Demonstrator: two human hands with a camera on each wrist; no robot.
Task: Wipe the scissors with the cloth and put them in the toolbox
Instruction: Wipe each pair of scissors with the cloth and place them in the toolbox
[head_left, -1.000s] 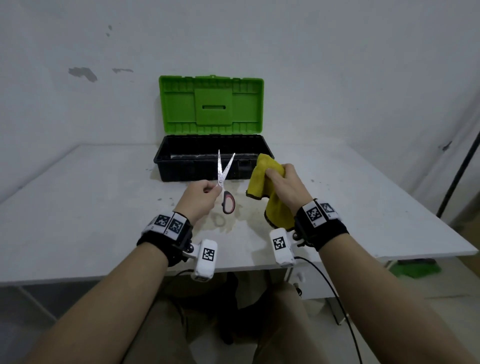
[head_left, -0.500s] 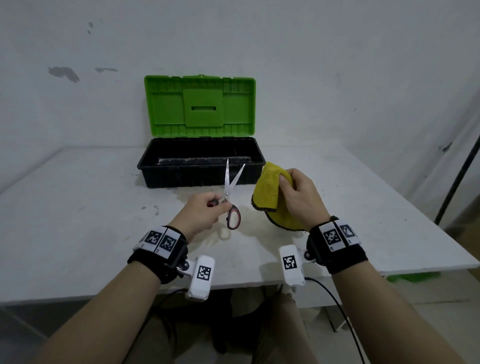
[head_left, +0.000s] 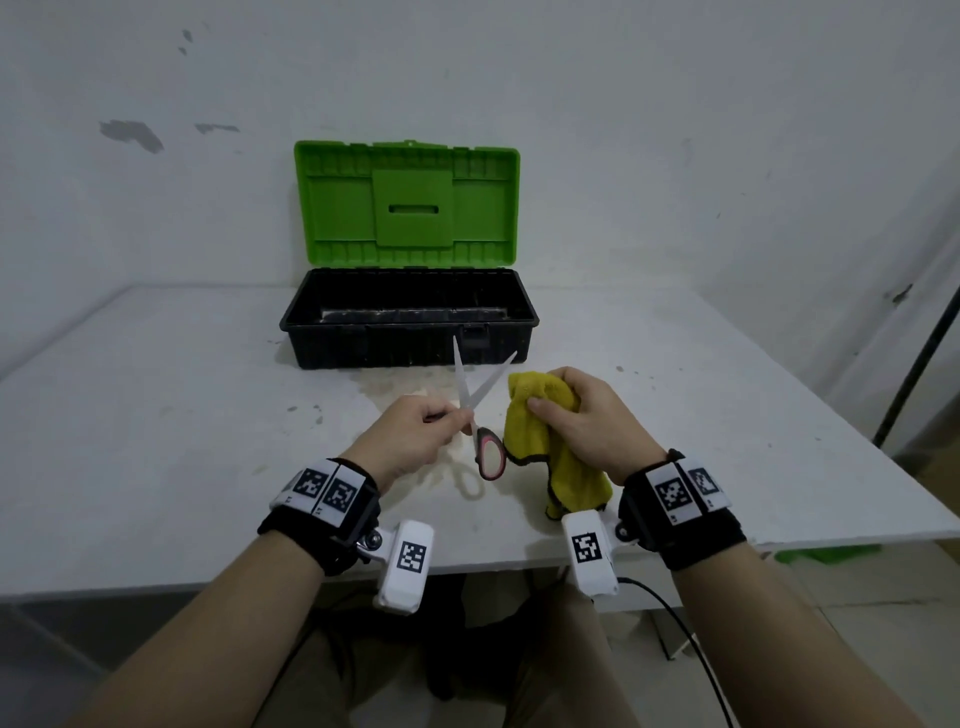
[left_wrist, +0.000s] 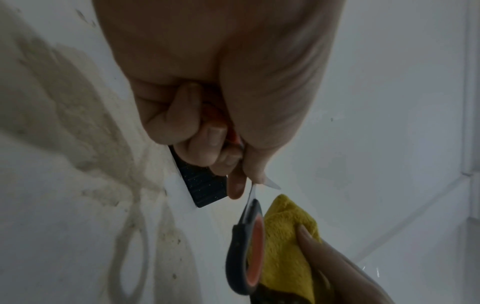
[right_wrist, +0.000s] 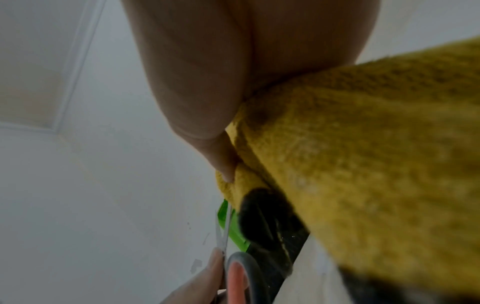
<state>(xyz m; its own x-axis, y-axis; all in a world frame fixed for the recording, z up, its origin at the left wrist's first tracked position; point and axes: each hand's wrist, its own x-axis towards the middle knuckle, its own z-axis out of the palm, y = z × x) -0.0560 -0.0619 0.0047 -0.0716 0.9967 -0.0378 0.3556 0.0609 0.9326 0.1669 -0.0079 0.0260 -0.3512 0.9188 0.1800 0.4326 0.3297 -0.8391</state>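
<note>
Table (head_left: 156, 441): white, scuffed, and stained beige around the middle; it stood against a pale wall (head_left: 675, 130) with chipped patches.
Left hand (head_left: 410, 441): raised above the table's near part; its fingers were curled around one handle loop of the scissors, the thumb pressed against them near the pivot; the left wrist view showed the curled fingers (left_wrist: 182, 127) folded over that loop.
Scissors (head_left: 475, 402): held upright off the table, blades spread in a V with the tips pointing up and away; the free loop, black with a red lining, hung below the hand; they were just beside the cloth, and whether they touched it could not be told.
Right hand (head_left: 582, 421): just right of the scissors; it gripped the cloth in a bunch, thumb on the near face, fingers wrapped over the top.
Cloth (head_left: 550, 447): yellow with a dark hem; the upper part was crumpled in the fist, the rest hung down toward the table.
Toolbox (head_left: 410, 338): farther back on the table, behind both hands; black base, green lid standing open against the wall; a long grey strip lay inside, too dim to identify.
</note>
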